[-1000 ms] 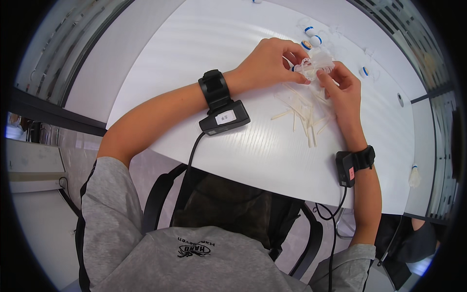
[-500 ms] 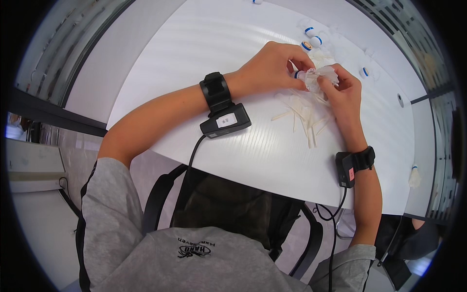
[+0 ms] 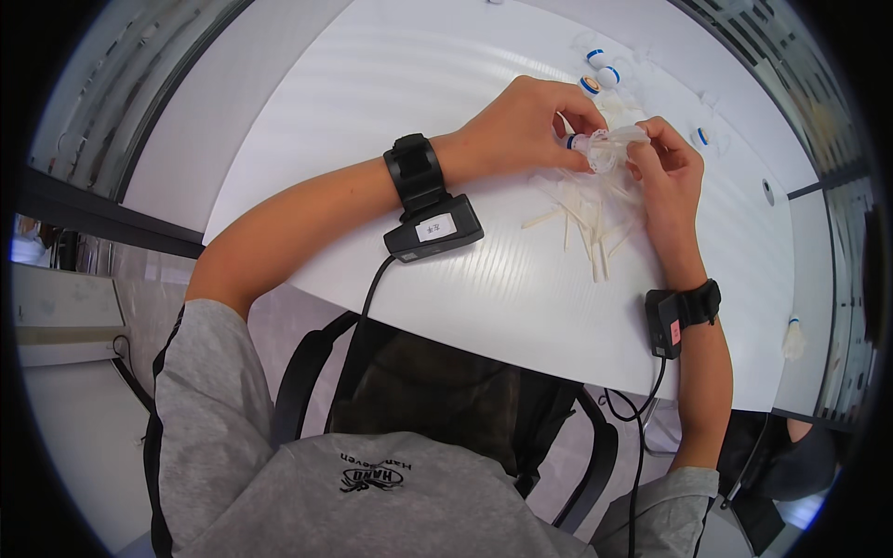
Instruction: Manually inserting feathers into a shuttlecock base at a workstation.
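Both hands meet over the far side of the white bench (image 3: pixel 391 121). The left hand (image 3: pixel 521 130) has its grip clenched on a small blue-and-white capped piece (image 3: pixel 574 142), thumb and fingers curled round it. The right hand (image 3: pixel 665 172) pinches the other end of a bundle of thin clear wrap or feathery stuff (image 3: pixel 609 149); exactly what the material is, too small to tell. The bundle is held up between the two hands, off the bench, just above a scatter of pale sticks. Judged: it is held at both ends so the fingertips can work it while the capped end stays steady, and raised close so the person can see it.

Below the hands lie loose cream sticks (image 3: pixel 586 228), fanned out on the bench, some crossing, right under the right wrist. Further out, near the far edge, sit more blue-ringed caps (image 3: pixel 600 65), grouped close together, and one more apart to the right (image 3: pixel 700 136). A small dark hole or grommet (image 3: pixel 766 192) shows in the bench top on the right.

Each wrist wears a black strap with a boxy device: left one (image 3: pixel 433 223) with a white label, right one (image 3: pixel 672 316), both trailing black cables down off the bench edge. The sticks crowd the space under the hands; the cables hang near the lap. A dark backpack (image 3: pixel 446 409) sits between the person and the bench. A white tufted item (image 3: pixel 793 339) lies at the right edge.
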Demonstrator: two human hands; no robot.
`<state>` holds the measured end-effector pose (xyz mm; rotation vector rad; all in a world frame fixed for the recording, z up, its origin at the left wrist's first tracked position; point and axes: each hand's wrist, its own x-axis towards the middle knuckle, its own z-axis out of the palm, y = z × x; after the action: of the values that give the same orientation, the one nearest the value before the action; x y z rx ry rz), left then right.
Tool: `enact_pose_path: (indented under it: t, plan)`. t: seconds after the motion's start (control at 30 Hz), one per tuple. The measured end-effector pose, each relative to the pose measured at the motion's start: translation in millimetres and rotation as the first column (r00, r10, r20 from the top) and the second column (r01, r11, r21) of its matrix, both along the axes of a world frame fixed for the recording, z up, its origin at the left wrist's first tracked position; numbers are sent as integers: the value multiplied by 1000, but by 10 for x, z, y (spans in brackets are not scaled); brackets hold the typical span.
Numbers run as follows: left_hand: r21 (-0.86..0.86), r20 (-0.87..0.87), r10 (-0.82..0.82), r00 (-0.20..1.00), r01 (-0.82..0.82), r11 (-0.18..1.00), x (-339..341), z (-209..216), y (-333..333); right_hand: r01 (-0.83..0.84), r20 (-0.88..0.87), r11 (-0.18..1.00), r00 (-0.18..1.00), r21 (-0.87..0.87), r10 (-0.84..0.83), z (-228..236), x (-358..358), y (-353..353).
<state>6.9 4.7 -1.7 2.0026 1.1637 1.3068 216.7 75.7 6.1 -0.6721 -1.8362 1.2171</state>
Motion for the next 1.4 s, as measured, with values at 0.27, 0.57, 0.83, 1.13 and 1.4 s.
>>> enact_pose_path:
  t: [0.27,0.57,0.83,1.13,1.4]
  plan:
    - [-39,33,24,999,-23,999,-16,-27,7,21,8,998,1000,-65,-20,-6,-1,10]
    - [-87,84,111,990,-104,991,-5,21,-24,-19,-122,985,992,-172,-2,53,-27,-13]
    - [-104,67,110,992,-103,989,-18,32,4,0,-11,994,1000,-113,-1,19,-43,-4]
    - [-105,48,102,994,-96,990,5,25,4,22,-15,996,1000,-88,-23,-7,-22,15]
    - [-100,33,106,994,-102,990,9,41,0,44,-4,995,999,-94,-44,-10,-20,7]
